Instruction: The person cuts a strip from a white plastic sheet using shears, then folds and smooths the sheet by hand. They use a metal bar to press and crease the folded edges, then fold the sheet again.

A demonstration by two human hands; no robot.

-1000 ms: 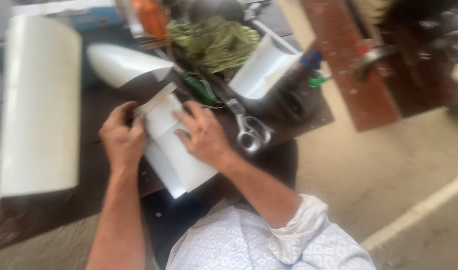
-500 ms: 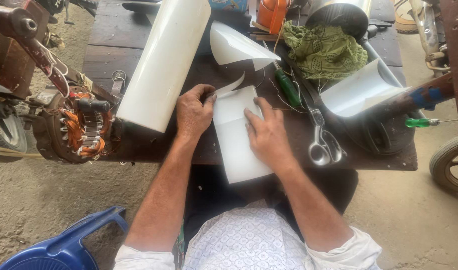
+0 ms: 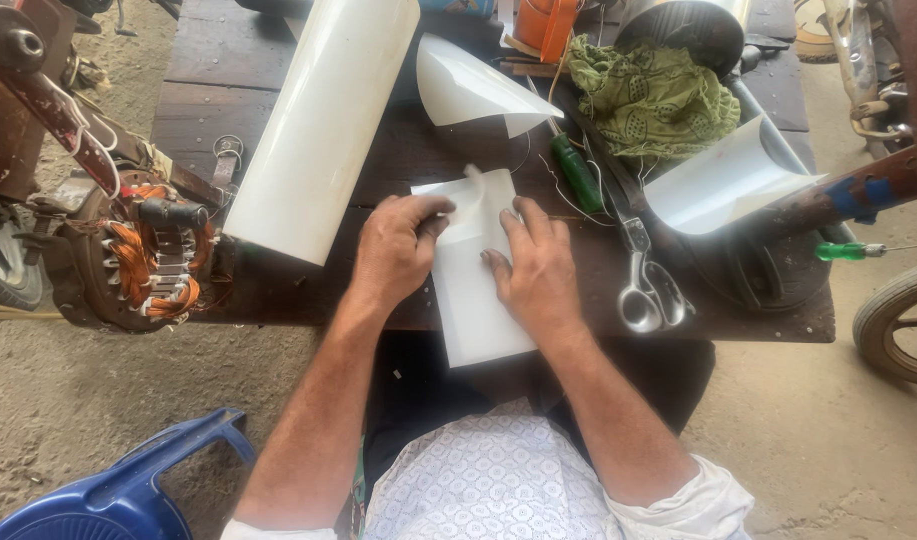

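Both hands work a white sheet [image 3: 475,300] lying on the dark wooden table [image 3: 278,290], its near end hanging past the table edge toward the person. The left hand [image 3: 393,250] has its fingers curled narrow, thumb and forefinger pinching the sheet's left side where the upper part is folded over and a small corner curls up just beyond the fingertips. The right hand [image 3: 538,270] lies flat on the sheet, fingers spread moderately and pressing down beside the fold. Just left of the left hand's knuckles lies a big white roll [image 3: 323,125]. To the right of the right hand's fingers rest scissors [image 3: 646,280], and beyond them a green-handled screwdriver [image 3: 576,172], a green cloth [image 3: 653,95] and another curled white sheet [image 3: 723,180].
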